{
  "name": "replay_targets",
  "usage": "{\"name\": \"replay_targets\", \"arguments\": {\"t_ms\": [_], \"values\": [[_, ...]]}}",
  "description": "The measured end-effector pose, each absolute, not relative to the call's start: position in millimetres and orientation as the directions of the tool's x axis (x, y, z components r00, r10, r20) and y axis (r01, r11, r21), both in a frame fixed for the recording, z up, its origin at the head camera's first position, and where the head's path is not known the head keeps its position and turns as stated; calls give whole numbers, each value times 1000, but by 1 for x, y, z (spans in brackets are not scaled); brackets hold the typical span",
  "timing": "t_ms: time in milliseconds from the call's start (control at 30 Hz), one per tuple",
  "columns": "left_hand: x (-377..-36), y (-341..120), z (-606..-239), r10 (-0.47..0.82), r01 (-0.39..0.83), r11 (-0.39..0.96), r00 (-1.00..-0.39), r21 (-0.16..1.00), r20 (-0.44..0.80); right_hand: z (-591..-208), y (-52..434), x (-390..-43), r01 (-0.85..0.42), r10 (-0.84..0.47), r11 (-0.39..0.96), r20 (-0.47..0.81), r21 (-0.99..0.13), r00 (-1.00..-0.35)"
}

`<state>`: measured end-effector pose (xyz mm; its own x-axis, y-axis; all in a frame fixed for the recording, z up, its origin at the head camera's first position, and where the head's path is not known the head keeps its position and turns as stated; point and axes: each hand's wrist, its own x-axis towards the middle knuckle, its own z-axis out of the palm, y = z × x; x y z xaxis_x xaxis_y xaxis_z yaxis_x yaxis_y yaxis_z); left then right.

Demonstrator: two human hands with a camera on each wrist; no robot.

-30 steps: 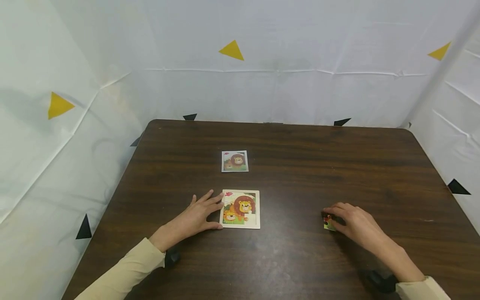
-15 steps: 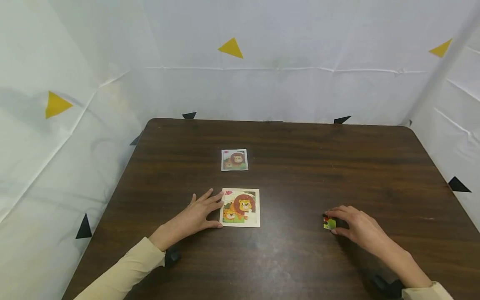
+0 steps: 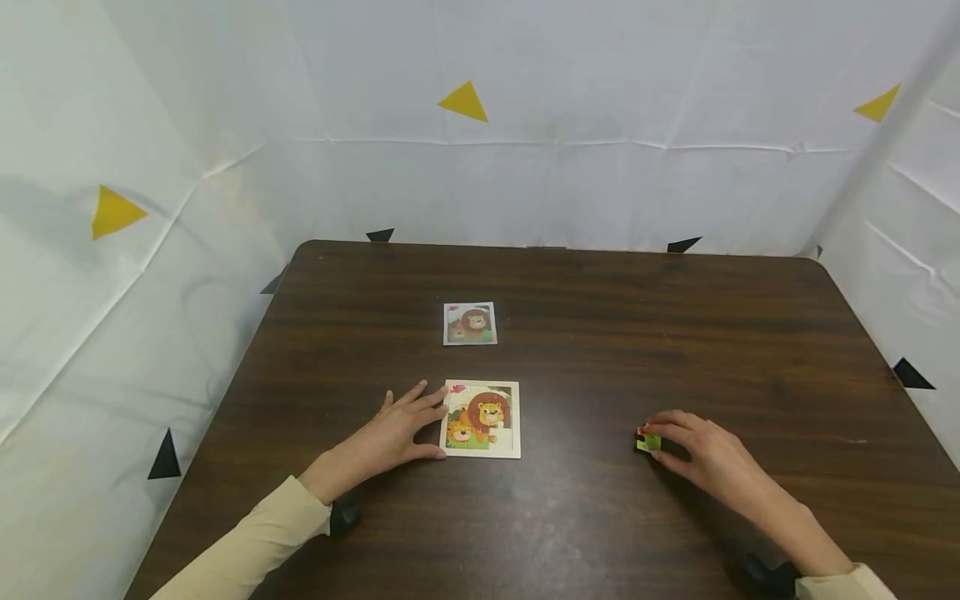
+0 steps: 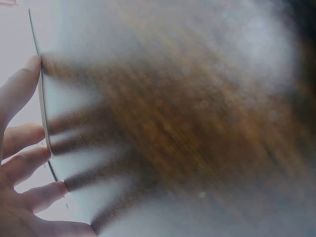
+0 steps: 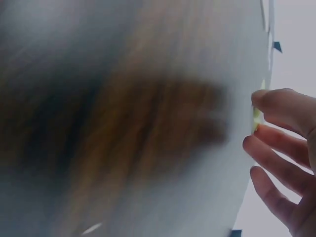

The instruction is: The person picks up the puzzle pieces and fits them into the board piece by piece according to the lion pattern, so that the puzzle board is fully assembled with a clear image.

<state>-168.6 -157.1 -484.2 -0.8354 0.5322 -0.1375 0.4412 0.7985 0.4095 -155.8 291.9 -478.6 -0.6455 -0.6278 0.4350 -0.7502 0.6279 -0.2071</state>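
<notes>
head view bright, evenly lit, sharp — wrist views heavily blurred

Sleeves: long, pale beige, plain fabric, on both arms; cuffs end at the wrists.
Left sleeve [image 3: 240,550]: seen from cuff far up the forearm, soft folds near the cuff.
Right sleeve [image 3: 843,583]: only the cuff end shows at the frame's bottom edge.
Wrist gear: a small black unit under each wrist, left [image 3: 343,517] and right [image 3: 768,577].
Left hand [image 3: 393,433]: bare, no rings or watch.
Right hand [image 3: 701,454]: bare, likewise unadorned.
</notes>
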Motion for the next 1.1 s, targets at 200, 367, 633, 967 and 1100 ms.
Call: {"name": "replay_targets", "arguments": {"t_ms": [200,367,633,967,1100], "values": [[-169,-157,-486,529,438,802,-837,406,-141,-468,275,-163,-762,-614,593,465,-261,-637],[-168,-157,-485,531,437,799,-836,413,-142,-460,263,-167,-782,-607,544,500,-305,-618],[-169,-157,-485,533,443,796,-836,413,-129,-450,247,-173,-814,-599,476,555,-332,-577],[-169,-158,-486,536,448,795,-835,410,-125,-447,220,-178,-816,-629,448,520,-366,-579],[-168,-158,-486,538,451,791,-834,412,-119,-448,204,-180,-818,-661,443,484,-366,-574]]}}
